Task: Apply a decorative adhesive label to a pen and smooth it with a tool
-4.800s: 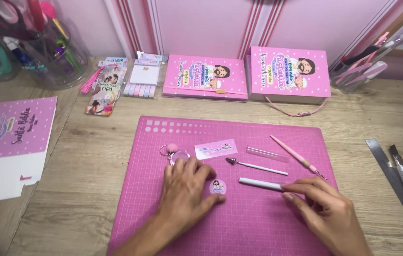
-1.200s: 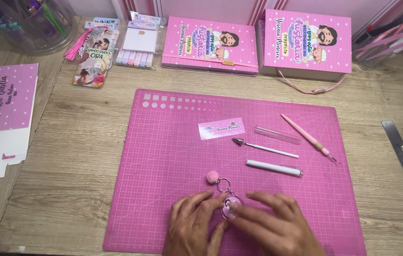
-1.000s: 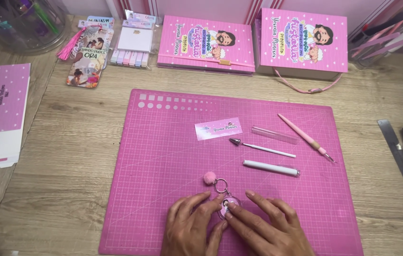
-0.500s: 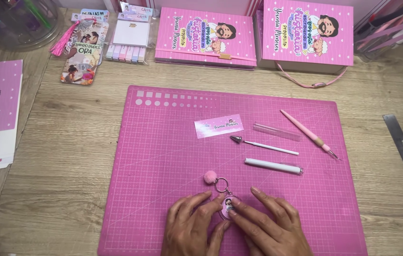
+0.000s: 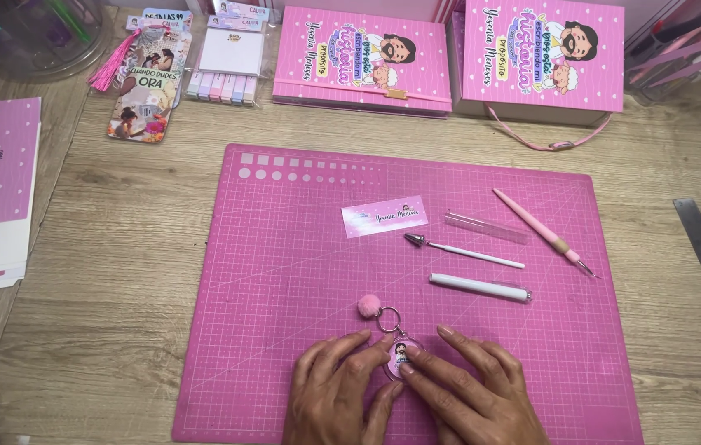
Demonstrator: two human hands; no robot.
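Both my hands press flat, fingers (image 5: 420, 375) spread, on the round keychain (image 5: 400, 357) near the mat's (image 5: 284, 247) front edge, pompom (image 5: 368, 306) pointing away.

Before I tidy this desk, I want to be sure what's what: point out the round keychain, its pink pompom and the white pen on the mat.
round keychain (image 5: 400, 358), head view, on its clear picture disc
pink pompom (image 5: 368, 306), head view, centre of the fluffy ball
white pen (image 5: 479, 287), head view, middle of the barrel

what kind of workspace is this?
Likely a home craft desk for personalised stationery: a pink cutting mat on a wooden table, matching pink notebooks, and a round keychain under both hands.
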